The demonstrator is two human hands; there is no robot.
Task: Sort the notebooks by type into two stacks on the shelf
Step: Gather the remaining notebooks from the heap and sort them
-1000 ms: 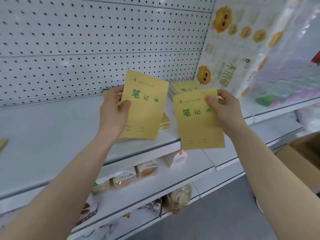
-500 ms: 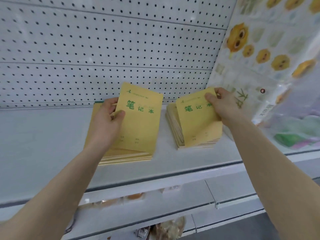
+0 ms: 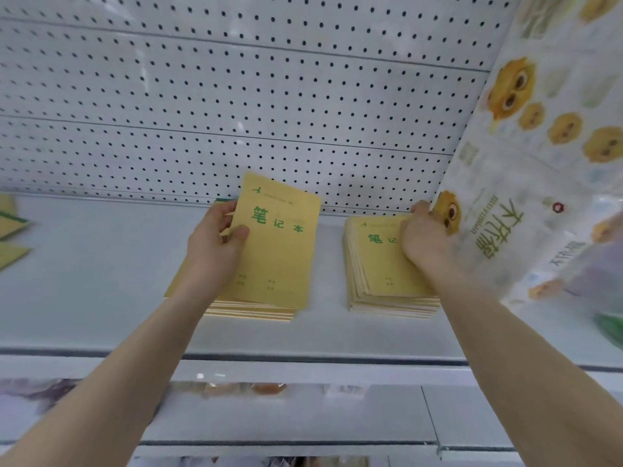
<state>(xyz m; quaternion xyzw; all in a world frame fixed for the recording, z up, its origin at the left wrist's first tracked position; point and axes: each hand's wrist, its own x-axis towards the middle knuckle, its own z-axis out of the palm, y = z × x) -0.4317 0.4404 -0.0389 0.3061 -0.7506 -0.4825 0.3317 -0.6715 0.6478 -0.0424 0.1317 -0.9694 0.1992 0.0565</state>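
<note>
Seen from the head camera, the left hand (image 3: 215,251) pinches a yellow notebook (image 3: 279,244) by its left edge, thumb on the cover, and holds it tilted just above the left stack (image 3: 251,311) on the shelf (image 3: 84,281). The right hand (image 3: 421,237) lies on the far right corner of the right stack (image 3: 381,278), fingers bent over the top cover. Through the blur I cannot tell whether it grips or merely presses.

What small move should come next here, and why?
Probably lower the notebook flat onto the left stack: the left hand grips it tilted above that stack, while the right hand rests on the right stack.
</note>
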